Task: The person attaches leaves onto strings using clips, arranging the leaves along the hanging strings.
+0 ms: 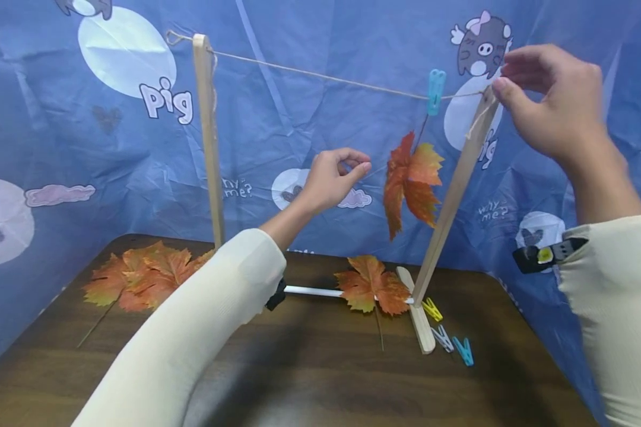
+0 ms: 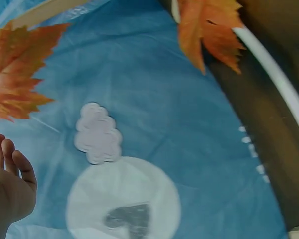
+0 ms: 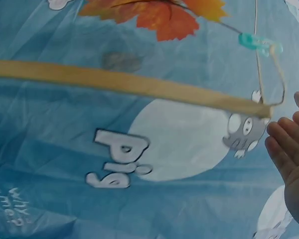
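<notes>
Cream sleeves (image 1: 192,320) reach in from the near left and right. At the right, the right hand (image 1: 558,104) is beside the top of the right wooden post (image 1: 456,193), its fingers together and bent, the thumb apart from them; whether it touches the post I cannot tell. Farther left, the left hand (image 1: 335,178) is raised, holding nothing, fingers gently curved with a gap to the thumb. Between the hands, an orange maple leaf (image 1: 403,178) hangs by its stem from a light-blue clothespin (image 1: 435,93) on the twine (image 1: 320,76), near the right post. Below, a second maple leaf (image 1: 371,281) lies on the brown table (image 1: 320,373), more leaves (image 1: 155,273) at far left. Yellow (image 1: 432,309), white and blue clothespins lie right of the post's foot.
</notes>
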`<state>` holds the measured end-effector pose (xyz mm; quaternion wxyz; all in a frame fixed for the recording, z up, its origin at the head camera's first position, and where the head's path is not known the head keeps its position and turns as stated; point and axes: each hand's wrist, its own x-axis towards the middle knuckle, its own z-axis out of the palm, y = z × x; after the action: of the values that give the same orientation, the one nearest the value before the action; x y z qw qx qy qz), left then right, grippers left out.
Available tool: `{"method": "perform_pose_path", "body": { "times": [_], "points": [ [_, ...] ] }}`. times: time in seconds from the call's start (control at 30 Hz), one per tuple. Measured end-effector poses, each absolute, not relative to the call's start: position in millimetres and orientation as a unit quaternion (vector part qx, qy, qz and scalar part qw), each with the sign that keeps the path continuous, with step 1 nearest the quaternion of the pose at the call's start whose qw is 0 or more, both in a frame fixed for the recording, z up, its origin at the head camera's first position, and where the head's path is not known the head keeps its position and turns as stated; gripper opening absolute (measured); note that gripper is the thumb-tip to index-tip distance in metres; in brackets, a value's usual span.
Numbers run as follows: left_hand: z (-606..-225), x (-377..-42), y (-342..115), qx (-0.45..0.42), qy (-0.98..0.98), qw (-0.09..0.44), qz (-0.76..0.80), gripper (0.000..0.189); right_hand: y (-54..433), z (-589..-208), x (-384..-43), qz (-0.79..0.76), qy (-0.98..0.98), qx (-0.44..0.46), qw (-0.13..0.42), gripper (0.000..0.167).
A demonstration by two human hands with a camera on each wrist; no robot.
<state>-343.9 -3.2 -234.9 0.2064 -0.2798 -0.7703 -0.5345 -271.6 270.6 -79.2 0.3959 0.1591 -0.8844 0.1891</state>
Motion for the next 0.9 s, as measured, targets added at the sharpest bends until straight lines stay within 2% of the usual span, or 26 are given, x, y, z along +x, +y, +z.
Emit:
{"method": "perform_pose_path", "body": {
  "times": [0.4,0.73,0.9],
  "points": [
    [-311.0,-343.8,-22.2,-0.245,-0.802,0.192,-0.51,0.022,326.8,-140.0,-272.7,0.214,-0.872,0.151,0.414,0.04],
    [-361.0,-336.3,-25.3,-0.246,-0.814,0.153,-0.503,0.018,359.5,-217.1,-275.1,0.204,-0.902,0.14,0.353,0.04],
    [-382.3,-334.0,-23.3,-0.256,-0.827,0.137,-0.481,0.019,368.6,-255.2,-281.6,0.218,-0.898,0.172,0.341,0.033]
  ]
}}
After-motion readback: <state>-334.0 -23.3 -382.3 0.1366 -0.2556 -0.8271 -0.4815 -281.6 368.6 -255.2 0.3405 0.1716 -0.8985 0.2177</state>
